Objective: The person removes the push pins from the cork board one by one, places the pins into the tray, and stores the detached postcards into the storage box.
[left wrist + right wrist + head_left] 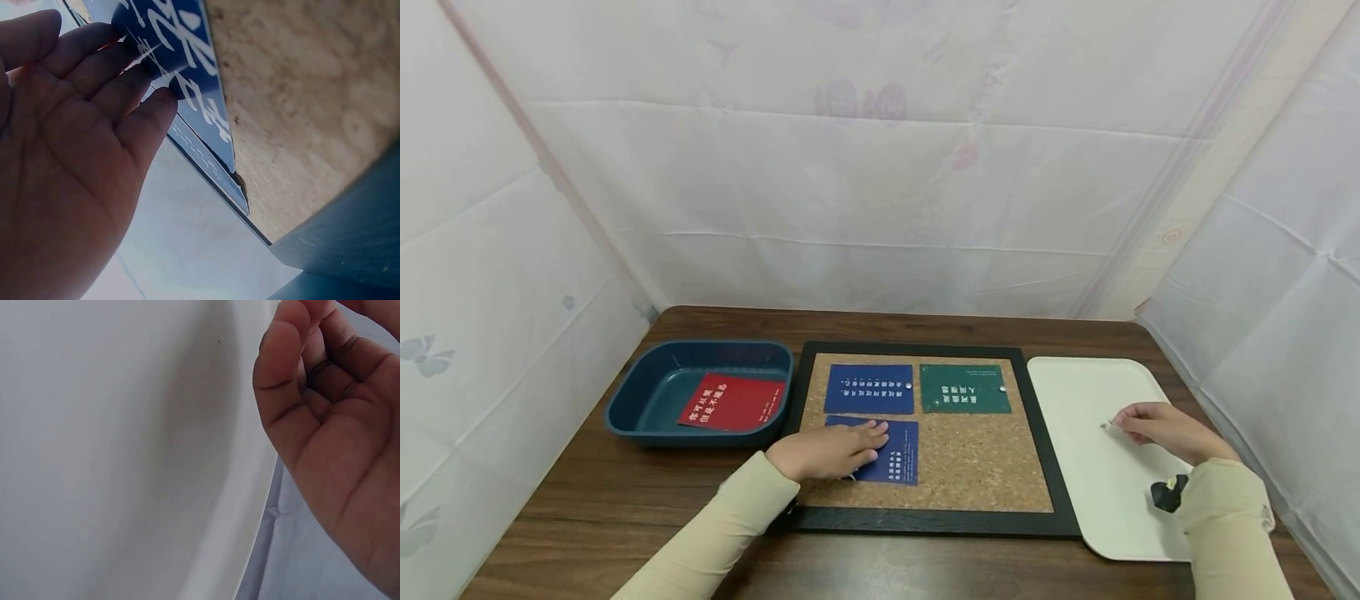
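The left hand (827, 451) lies flat, fingers straight, on the left end of a blue card (880, 450) at the front left of the cork board (970, 467). It presses the card down rather than gripping it; the left wrist view shows the fingertips (159, 103) resting against the card's printed face. The card's long axis runs left to right along the board's front edge, and its free right end points toward the right hand (1161, 429), which is well apart, over the white tray (1075, 392) at the right edge of the tabletop. That hand has its fingers curled, and its thumb and forefinger pinch a small pale pin (1106, 425), whose tip sticks out to the left, toward the board. In the right wrist view the pin itself is hidden behind the curled fingers (281, 375). So the pin lies to the right of the pressed card, with the bare cork and the board's right frame between them. 2 more cards sit along the board's back edge, another blue one (870, 388) and a green one (964, 388), each with a pin head near its right edge. A red card (732, 402) lies in the dark blue bin (632, 400) just beside the board's left frame.
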`<state>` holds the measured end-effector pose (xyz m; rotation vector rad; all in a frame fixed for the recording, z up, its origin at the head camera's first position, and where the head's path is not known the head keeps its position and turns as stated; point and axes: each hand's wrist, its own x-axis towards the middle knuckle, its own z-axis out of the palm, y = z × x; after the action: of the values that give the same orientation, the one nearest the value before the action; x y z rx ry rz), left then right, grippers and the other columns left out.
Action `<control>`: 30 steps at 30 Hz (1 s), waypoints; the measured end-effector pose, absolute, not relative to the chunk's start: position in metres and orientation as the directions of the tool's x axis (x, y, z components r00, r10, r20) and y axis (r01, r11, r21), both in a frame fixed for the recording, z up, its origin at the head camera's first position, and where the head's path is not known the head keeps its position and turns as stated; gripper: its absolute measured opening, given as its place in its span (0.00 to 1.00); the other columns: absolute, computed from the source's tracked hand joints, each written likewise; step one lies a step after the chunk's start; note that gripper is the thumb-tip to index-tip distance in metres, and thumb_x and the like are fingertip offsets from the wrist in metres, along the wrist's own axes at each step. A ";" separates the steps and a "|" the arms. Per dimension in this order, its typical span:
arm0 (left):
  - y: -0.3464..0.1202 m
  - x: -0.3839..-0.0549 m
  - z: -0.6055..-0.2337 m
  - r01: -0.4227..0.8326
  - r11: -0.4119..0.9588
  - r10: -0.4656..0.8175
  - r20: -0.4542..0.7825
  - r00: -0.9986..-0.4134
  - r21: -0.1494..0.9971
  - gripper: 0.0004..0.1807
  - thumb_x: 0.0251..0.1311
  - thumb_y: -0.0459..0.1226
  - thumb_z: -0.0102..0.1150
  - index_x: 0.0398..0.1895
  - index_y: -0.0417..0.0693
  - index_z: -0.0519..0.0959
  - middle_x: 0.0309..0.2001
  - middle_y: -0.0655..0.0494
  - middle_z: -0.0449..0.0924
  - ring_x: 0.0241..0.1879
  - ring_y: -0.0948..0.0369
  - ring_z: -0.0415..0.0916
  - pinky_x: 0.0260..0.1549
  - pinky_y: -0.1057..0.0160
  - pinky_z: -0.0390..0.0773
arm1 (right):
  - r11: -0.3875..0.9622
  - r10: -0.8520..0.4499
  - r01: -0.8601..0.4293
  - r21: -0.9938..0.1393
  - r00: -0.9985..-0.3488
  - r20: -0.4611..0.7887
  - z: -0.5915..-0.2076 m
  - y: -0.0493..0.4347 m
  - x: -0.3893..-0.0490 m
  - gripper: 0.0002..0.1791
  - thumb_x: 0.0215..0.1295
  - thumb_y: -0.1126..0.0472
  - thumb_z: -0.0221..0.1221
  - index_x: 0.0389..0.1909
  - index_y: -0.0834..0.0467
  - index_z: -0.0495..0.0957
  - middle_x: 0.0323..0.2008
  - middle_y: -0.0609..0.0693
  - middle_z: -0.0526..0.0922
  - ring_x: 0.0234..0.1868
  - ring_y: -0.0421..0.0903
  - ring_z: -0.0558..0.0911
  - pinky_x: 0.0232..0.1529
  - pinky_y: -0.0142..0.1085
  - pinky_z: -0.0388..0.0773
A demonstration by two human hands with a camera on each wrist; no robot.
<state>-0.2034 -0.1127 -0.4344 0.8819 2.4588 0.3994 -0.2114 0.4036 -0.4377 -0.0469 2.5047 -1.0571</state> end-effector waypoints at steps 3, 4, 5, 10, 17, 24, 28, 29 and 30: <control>-0.113 -0.203 -0.434 0.506 0.753 0.650 -0.358 -0.670 0.421 0.25 0.74 0.44 0.42 0.72 0.52 0.62 0.75 0.57 0.54 0.75 0.59 0.49 0.70 0.51 0.59 | 0.716 -0.187 0.130 -0.686 -0.911 -0.367 -0.438 0.404 -0.211 0.17 0.73 0.57 0.50 0.45 0.69 0.75 0.34 0.48 0.74 0.34 0.37 0.72 0.36 0.30 0.73; -0.113 -0.203 -0.434 0.504 0.756 0.648 -0.361 -0.671 0.418 0.25 0.74 0.44 0.41 0.72 0.53 0.62 0.75 0.57 0.54 0.75 0.59 0.49 0.70 0.51 0.59 | 0.718 -0.184 0.132 -0.683 -0.911 -0.369 -0.439 0.404 -0.211 0.16 0.73 0.57 0.50 0.45 0.69 0.75 0.33 0.48 0.74 0.34 0.37 0.71 0.36 0.30 0.72; -0.113 -0.203 -0.434 0.503 0.757 0.646 -0.362 -0.672 0.416 0.25 0.74 0.45 0.41 0.72 0.53 0.62 0.75 0.57 0.54 0.75 0.59 0.49 0.70 0.51 0.59 | 0.719 -0.179 0.136 -0.682 -0.911 -0.371 -0.440 0.404 -0.211 0.16 0.73 0.57 0.50 0.44 0.69 0.75 0.32 0.48 0.73 0.33 0.37 0.71 0.35 0.30 0.72; -0.113 -0.203 -0.434 0.504 0.757 0.646 -0.359 -0.674 0.416 0.25 0.74 0.45 0.42 0.72 0.53 0.62 0.75 0.57 0.54 0.75 0.59 0.49 0.70 0.51 0.60 | 0.723 -0.169 0.146 -0.675 -0.910 -0.378 -0.444 0.404 -0.212 0.16 0.73 0.57 0.51 0.43 0.68 0.75 0.31 0.47 0.72 0.33 0.38 0.70 0.33 0.31 0.69; -0.113 -0.203 -0.434 0.512 0.750 0.654 -0.353 -0.670 0.418 0.25 0.74 0.44 0.42 0.72 0.52 0.63 0.75 0.56 0.54 0.75 0.59 0.49 0.70 0.51 0.60 | 0.708 -0.172 0.159 -0.688 -0.906 -0.386 -0.449 0.405 -0.210 0.16 0.72 0.57 0.51 0.42 0.68 0.75 0.30 0.47 0.71 0.32 0.37 0.69 0.32 0.30 0.68; -0.113 -0.203 -0.435 0.513 0.752 0.651 -0.351 -0.673 0.414 0.25 0.74 0.44 0.41 0.72 0.52 0.63 0.75 0.57 0.54 0.75 0.59 0.50 0.69 0.51 0.60 | 0.706 -0.142 0.188 -0.683 -0.907 -0.397 -0.451 0.405 -0.209 0.16 0.71 0.56 0.53 0.42 0.68 0.75 0.31 0.46 0.72 0.33 0.38 0.70 0.33 0.30 0.69; -0.113 -0.203 -0.435 0.515 0.754 0.650 -0.352 -0.673 0.409 0.25 0.74 0.44 0.41 0.72 0.52 0.63 0.75 0.57 0.54 0.75 0.59 0.50 0.70 0.51 0.60 | 0.713 -0.145 0.179 -0.678 -0.909 -0.392 -0.451 0.405 -0.208 0.15 0.71 0.57 0.54 0.42 0.68 0.75 0.31 0.47 0.72 0.33 0.38 0.69 0.33 0.30 0.69; -0.113 -0.203 -0.435 0.515 0.754 0.650 -0.353 -0.673 0.408 0.25 0.74 0.44 0.41 0.72 0.52 0.63 0.75 0.57 0.54 0.75 0.59 0.50 0.70 0.51 0.60 | 0.718 -0.146 0.173 -0.674 -0.909 -0.390 -0.451 0.405 -0.208 0.15 0.71 0.56 0.54 0.41 0.67 0.75 0.31 0.47 0.72 0.33 0.38 0.69 0.33 0.30 0.68; -0.113 -0.203 -0.435 0.515 0.754 0.650 -0.353 -0.673 0.408 0.25 0.74 0.44 0.41 0.72 0.52 0.63 0.75 0.57 0.54 0.75 0.59 0.50 0.70 0.51 0.60 | 0.721 -0.148 0.169 -0.672 -0.910 -0.388 -0.450 0.404 -0.207 0.15 0.71 0.56 0.54 0.41 0.67 0.75 0.31 0.47 0.72 0.32 0.38 0.69 0.33 0.30 0.68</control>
<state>-0.2029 -0.1130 -0.4349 0.8797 2.4684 0.3787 -0.2075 0.4045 -0.4503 0.0168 2.5080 -1.0367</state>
